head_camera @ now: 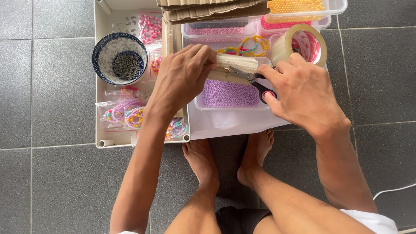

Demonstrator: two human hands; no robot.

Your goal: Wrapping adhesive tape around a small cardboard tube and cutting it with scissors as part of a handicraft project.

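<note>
My left hand [182,76] grips a folded strip of brown cardboard [236,65] and holds it over a clear box of purple beads [229,94]. My right hand [299,91] holds black scissors with pink-lined handles [260,84]; the blades are closed onto the cardboard strip. A roll of clear packing tape [303,43] stands just beyond my right hand, touching its fingers.
A white tray [99,108] on the grey tiled floor holds a blue-patterned bowl of small metal hooks [120,58] and bags of bead bracelets [125,113]. Boxes of pink and yellow beads [294,11] and cardboard sheets [208,9] lie behind. My bare feet [229,160] rest below.
</note>
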